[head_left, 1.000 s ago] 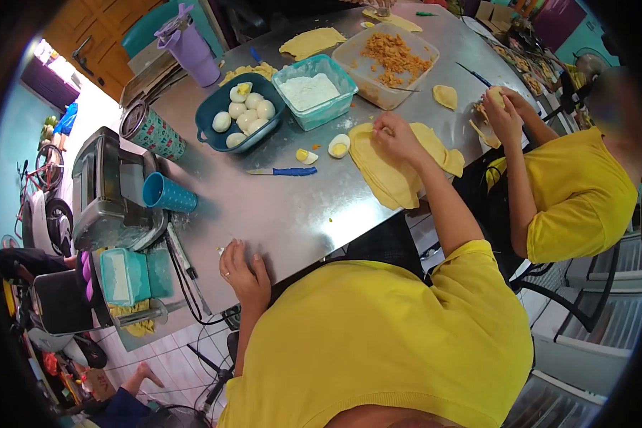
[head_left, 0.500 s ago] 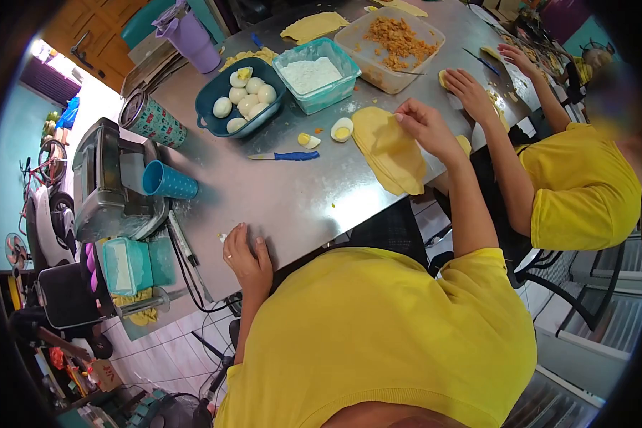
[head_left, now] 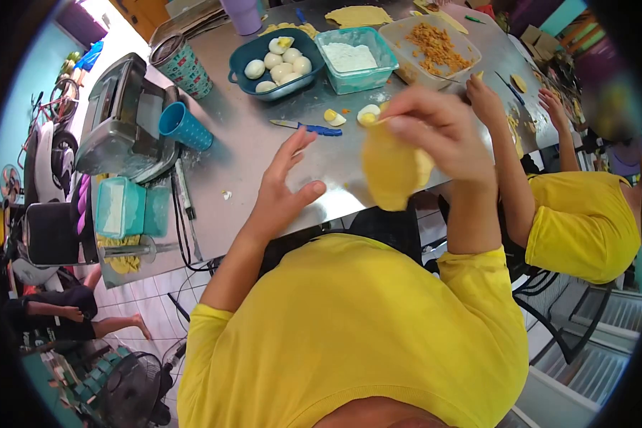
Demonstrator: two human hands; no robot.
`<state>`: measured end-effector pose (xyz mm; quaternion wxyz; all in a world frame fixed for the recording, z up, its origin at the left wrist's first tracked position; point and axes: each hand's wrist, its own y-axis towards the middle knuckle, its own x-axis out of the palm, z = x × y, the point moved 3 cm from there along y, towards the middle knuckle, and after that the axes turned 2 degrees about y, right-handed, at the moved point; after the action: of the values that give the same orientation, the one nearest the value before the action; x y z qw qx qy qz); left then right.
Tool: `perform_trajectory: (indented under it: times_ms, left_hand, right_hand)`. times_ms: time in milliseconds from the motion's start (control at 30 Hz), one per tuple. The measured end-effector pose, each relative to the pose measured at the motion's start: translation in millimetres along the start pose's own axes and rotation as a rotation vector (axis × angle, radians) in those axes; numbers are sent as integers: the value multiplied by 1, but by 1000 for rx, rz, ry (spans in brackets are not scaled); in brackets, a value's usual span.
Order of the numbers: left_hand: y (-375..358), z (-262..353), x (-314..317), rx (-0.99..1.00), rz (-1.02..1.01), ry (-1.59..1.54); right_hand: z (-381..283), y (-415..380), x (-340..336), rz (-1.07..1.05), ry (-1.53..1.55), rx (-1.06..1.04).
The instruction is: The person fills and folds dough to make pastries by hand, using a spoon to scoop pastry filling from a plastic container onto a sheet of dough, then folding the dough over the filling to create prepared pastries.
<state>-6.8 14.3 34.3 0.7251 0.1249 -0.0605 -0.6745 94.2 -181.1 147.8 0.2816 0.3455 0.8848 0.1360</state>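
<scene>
My right hand [head_left: 439, 132] is closed on the edge of a thin yellow dough round [head_left: 389, 171], which hangs above the metal table and is slightly blurred. More dough rounds [head_left: 425, 167] show partly behind it. My left hand [head_left: 282, 189] hovers over the table with fingers spread, holding nothing. Beyond the hands lie a halved boiled egg [head_left: 368, 115], partly covered by my right hand, a smaller egg piece [head_left: 334, 118] and a blue-handled knife [head_left: 321, 130].
Farther back stand a dark blue bowl [head_left: 237, 74] of boiled eggs, a teal tub [head_left: 357, 83] of white powder and a clear container [head_left: 409, 73] of orange filling. A blue cup [head_left: 185, 127] and a metal machine [head_left: 118, 118] stand left. A co-worker's hands [head_left: 486, 103] are at right.
My right hand has lifted a dough round off the stack and brought it up. My left hand has risen from the table's front edge and moved toward the middle, fingers spreading.
</scene>
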Motion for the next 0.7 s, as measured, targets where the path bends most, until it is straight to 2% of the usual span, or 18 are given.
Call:
perform_trajectory:
  times_ms: [33, 67, 100, 133, 200, 267, 300, 333, 367, 400, 467, 567, 700]
  left_hand:
    - [5, 8, 0, 0, 9, 4]
    - [9, 15, 1, 21, -23, -118]
    - [11, 21, 1, 40, -56, -241]
    - [12, 25, -6, 41, -48, -237]
    - [10, 21, -22, -254, -125, -82]
    - [8, 18, -34, -208, -42, 8]
    - [7, 13, -42, -259, 48, -51]
    - [7, 9, -49, -308, 137, -111]
    - [8, 10, -54, -307, 141, -107]
    - [9, 10, -59, -300, 200, -121]
    - [13, 10, -68, -291, 258, -136]
    - [24, 7, -81, -317, 251, -149]
    - [52, 17, -91, -264, 181, -166]
  right_hand:
    - [-2, 9, 16, -77, -22, -42]
    - [-4, 16, 30, -154, -44, -84]
    - [-3, 21, 41, -160, -39, -89]
    - [-2, 25, 51, -186, -51, -107]
    - [9, 30, 69, -215, -58, -133]
    - [39, 35, 76, 19, 92, -96]
    - [59, 35, 82, 16, 97, -101]
    - [86, 35, 88, 44, -43, -17]
    - [111, 31, 95, 73, -183, 67]
    - [133, 21, 106, 72, -180, 63]
    - [160, 2, 123, 56, -776, -52]
    - [157, -15, 129, -34, -900, -34]
    - [142, -42, 117, -37, -848, 53]
